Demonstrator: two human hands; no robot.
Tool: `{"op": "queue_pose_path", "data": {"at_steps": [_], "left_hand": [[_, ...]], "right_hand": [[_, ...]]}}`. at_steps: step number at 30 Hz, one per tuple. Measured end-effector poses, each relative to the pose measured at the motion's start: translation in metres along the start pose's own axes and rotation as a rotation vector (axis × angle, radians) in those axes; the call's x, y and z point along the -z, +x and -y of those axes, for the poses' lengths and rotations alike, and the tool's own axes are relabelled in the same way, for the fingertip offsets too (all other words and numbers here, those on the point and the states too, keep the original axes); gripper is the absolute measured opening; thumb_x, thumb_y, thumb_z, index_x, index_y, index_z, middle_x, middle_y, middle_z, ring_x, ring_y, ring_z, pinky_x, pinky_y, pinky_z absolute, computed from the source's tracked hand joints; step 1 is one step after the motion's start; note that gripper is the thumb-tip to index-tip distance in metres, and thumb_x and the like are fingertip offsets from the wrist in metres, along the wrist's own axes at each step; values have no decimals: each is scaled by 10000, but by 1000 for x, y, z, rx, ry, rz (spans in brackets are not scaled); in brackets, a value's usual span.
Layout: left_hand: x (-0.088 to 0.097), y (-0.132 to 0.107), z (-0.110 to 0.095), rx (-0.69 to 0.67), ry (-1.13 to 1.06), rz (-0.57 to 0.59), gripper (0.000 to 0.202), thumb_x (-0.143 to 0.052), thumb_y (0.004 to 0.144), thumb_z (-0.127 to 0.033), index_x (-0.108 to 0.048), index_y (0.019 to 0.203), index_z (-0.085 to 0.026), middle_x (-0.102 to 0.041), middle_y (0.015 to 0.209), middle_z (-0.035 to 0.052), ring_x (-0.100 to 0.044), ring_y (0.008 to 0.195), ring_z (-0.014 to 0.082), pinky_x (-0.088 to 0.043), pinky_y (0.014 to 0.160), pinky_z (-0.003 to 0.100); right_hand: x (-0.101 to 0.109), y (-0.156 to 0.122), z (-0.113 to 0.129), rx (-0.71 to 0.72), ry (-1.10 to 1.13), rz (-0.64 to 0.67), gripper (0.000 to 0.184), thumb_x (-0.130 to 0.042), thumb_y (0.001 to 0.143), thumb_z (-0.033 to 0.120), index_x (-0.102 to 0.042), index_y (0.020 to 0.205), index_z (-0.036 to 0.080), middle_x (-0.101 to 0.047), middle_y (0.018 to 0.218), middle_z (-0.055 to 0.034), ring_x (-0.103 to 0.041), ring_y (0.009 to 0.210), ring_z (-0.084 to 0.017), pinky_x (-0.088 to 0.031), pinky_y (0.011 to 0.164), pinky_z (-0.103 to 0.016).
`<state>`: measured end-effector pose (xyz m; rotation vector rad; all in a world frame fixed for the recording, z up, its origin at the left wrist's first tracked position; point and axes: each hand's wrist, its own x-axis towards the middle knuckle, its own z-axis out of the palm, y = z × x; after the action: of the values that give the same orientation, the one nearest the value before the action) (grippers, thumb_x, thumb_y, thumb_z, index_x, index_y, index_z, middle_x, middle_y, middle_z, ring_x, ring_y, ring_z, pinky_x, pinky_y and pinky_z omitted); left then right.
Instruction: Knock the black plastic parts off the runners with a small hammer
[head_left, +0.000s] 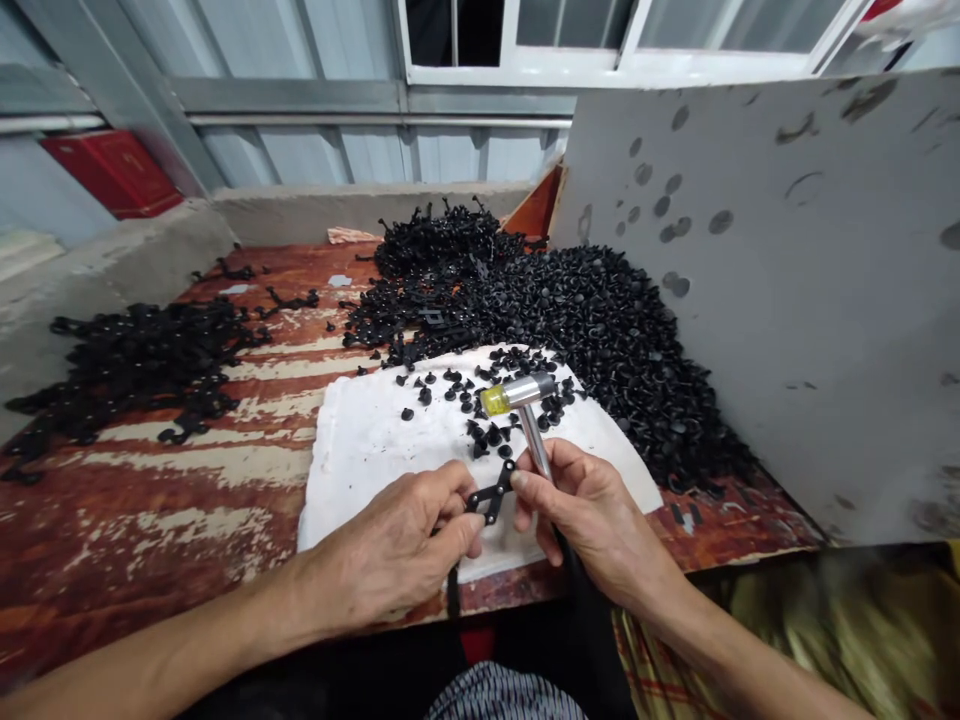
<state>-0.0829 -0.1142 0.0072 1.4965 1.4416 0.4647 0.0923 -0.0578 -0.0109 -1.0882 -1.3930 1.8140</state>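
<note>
My left hand [412, 530] pinches one end of a small black linkage [493, 494] with shiny rivets, held above the front of a white cloth [360, 430]. At its other end, the fingertips of my right hand [585, 505] touch or nearly touch it. That same hand is closed round a small mallet [532, 430], which has a metal shaft, a yellow face on the left and a dark face on the right. Small black round-headed pieces [491, 435] lie scattered on the cloth just beyond my hands.
A big heap of black round-headed parts [592, 330] covers the back right of the worn red table [277, 440]. More black linkages [150, 360] are piled at the left. A grey board [765, 300] stands along the right side, and a red box [112, 172] sits on the left ledge.
</note>
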Motion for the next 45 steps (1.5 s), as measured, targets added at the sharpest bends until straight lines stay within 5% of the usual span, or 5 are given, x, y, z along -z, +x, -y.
{"op": "queue_pose_path", "data": {"at_steps": [9, 16, 21, 26, 45], "left_hand": [[-1, 9, -3, 13, -370, 71, 337, -545, 792, -476, -560, 792, -139, -636, 798, 72, -531, 557, 108, -416, 542, 224], [27, -1, 18, 163, -346, -48, 445, -601, 737, -576, -559, 771, -135, -581, 560, 28, -418, 409, 75, -322, 421, 195], [33, 8, 16, 26, -265, 32, 379, -574, 814, -501, -610, 935, -144, -524, 512, -23, -395, 411, 70, -266, 413, 180], [31, 25, 17, -129, -147, 81, 322, -499, 892, -422, -631, 1020, -158, -424, 481, -59, -403, 416, 77, -261, 416, 184], [35, 18, 31, -84, -52, 21, 342, -466, 907, -459, -621, 950, -158, -389, 528, -54, -313, 453, 77, -206, 420, 180]], "right_hand": [[-7, 0, -10, -30, -72, 110, 271, -522, 829, 466, -492, 880, 202, -486, 501, 82, -350, 325, -58, -280, 339, -180], [25, -1, 3, 355, -766, -38, 174, -412, 896, 328, -507, 819, 205, -529, 707, -26, -520, 647, -172, -424, 612, -300], [36, 1, -4, 391, -942, 0, 175, -365, 913, 260, -522, 955, 193, -634, 933, -116, -611, 857, -243, -454, 784, -379], [36, 1, -6, 387, -959, -52, 179, -382, 905, 273, -538, 909, 188, -656, 894, -117, -620, 804, -246, -473, 737, -378], [36, 14, -1, 420, -1140, -48, 181, -375, 873, 183, -542, 943, 175, -649, 821, -100, -609, 724, -229, -441, 646, -337]]}}
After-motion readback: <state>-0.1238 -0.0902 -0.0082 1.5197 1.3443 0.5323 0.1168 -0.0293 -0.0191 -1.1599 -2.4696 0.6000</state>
